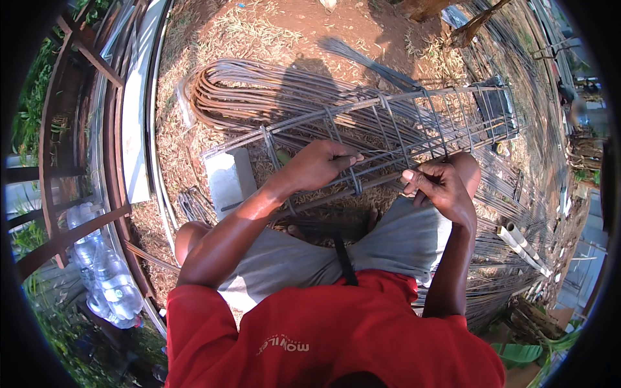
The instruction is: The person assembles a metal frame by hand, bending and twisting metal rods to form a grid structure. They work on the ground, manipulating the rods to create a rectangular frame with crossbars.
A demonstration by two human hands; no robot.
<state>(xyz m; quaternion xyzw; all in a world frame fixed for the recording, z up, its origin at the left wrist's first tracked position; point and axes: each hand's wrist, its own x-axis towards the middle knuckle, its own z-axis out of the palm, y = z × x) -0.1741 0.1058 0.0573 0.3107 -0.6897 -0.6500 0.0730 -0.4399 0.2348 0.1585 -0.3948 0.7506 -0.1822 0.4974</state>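
A long rebar cage (414,96) of straight steel bars with square stirrups lies across in front of my knees. My left hand (320,165) is over its near side, thumb and fingers pinched on a thin wire (376,152) that runs right toward a stirrup. To the right, my right hand (436,184) is closed at the near bars, beside my right knee. Its fingertips are pressed together, and what they hold, if anything, cannot be made out. Under the cage's left end stands a pale concrete block (223,178); a dark block (495,107) is at its far right end.
Bent rusty rebar (217,87) lies bundled on the ground beyond the cage. A sheaf of thin dark wires (362,59) rests farther off. Left are a brown metal frame (116,142), a white board (138,110) and clear plastic bottles (110,278). Pale pipes (521,247) lie right.
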